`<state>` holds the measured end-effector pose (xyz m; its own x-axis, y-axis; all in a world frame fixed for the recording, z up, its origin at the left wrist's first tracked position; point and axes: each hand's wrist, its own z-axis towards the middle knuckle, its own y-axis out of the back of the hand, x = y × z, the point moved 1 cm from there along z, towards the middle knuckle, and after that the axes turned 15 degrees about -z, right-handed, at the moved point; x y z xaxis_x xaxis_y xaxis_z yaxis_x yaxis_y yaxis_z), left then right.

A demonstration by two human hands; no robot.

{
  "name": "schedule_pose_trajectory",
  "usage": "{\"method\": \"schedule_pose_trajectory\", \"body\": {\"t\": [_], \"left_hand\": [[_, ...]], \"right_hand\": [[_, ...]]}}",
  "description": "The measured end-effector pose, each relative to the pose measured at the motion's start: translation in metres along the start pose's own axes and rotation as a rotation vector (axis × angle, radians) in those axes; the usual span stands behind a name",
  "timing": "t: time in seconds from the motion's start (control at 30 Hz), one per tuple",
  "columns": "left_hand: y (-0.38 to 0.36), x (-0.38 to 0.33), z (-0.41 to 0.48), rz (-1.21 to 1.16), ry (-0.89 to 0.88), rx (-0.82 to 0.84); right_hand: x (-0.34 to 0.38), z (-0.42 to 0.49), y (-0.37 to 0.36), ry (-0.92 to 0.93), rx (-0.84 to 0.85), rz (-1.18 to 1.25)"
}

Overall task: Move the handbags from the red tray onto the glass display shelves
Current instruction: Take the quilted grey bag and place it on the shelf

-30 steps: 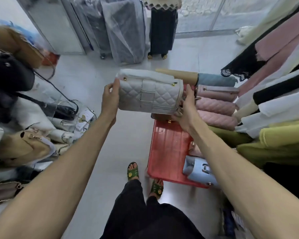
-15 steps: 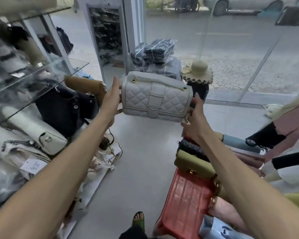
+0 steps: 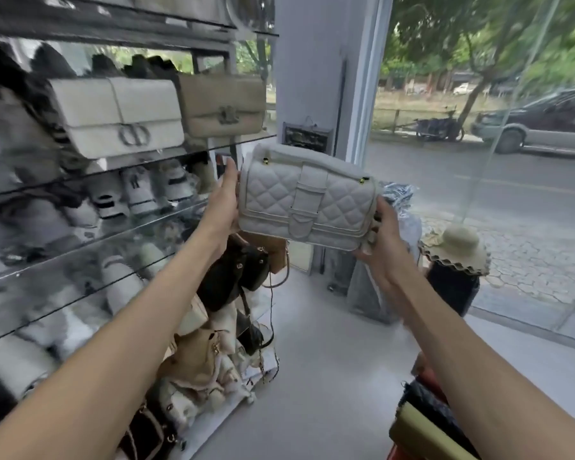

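I hold a white quilted handbag upright in the air between both hands. My left hand presses its left end and my right hand grips its lower right corner. The bag hangs just right of the glass display shelves, level with the shelf edge. A white flap bag and a beige bag stand on that shelf. Only a sliver of the red tray shows at the bottom right, with an olive bag and a dark bag on it.
Lower shelves hold several pale bags. Black and tan bags hang at the shelf end. A white pillar stands behind the held bag, a straw hat on a dark suitcase by the glass window at right.
The view has swung up and left from the tray to the shelves. Both hands have lifted the white quilted bag up beside the shelf edge.
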<state>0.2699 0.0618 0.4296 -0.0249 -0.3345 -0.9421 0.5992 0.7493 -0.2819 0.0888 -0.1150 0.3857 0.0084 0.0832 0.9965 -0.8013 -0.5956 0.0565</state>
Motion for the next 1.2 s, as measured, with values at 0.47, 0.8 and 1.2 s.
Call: {"method": "schedule_pose_trajectory", "body": {"t": [0.47, 0.8, 1.2], "left_hand": [[0.158, -0.138, 0.004, 0.060, -0.257, -0.277], [0.250, -0.183, -0.007, 0.055, -0.334, -0.430], [0.339, -0.201, -0.017, 0.046, -0.377, -0.569]], "right_hand": [[0.101, 0.018, -0.202, 0.191, 0.313, -0.014], [0.138, 0.014, -0.320, 0.322, 0.479, -0.020], [0.152, 0.005, -0.425, 0.297, 0.603, -0.052]]}}
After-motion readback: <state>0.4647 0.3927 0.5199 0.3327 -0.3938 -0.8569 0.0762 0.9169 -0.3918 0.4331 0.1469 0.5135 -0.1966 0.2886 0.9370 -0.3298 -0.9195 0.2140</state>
